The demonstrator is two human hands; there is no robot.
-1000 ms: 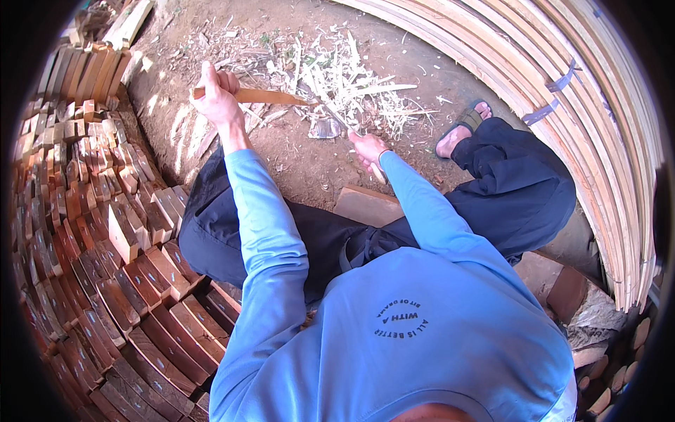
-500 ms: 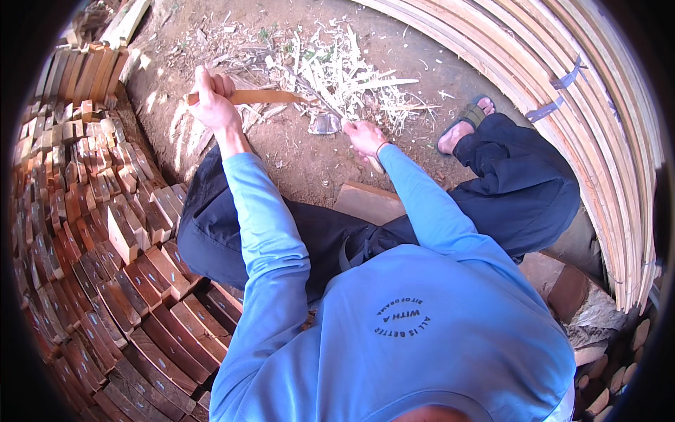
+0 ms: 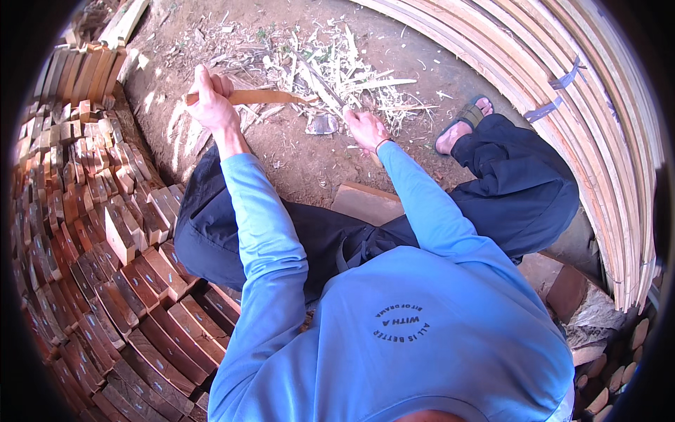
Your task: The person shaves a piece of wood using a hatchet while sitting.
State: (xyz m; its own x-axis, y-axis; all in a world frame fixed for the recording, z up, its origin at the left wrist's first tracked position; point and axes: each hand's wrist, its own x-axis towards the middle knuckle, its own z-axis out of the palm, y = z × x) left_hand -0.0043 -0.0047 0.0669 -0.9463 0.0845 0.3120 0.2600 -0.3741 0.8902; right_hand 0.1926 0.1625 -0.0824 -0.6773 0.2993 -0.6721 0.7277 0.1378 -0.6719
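Note:
My left hand is closed around one end of a flat, light brown wooden strip. The strip points right, its thin far end near the blade. In my right hand is a knife with a long, narrow blade that slants away to the far left. Part of its pale handle shows below the fist. Whether blade and strip touch, I cannot tell. Beneath them, pale wood shavings lie heaped on the dirt floor. A small, crumpled clear piece rests on the ground just left of my right hand.
Stacked brown wood blocks fill the left side, close to my knee. Long bent planks, tied with strips, curve along the right. A wooden board lies between my legs. My sandalled foot stands right of the shavings.
The knife blade has swung up and away, its tip now farther out over the shavings. My right hand has shifted slightly away from me. My left hand and the strip stay nearly still.

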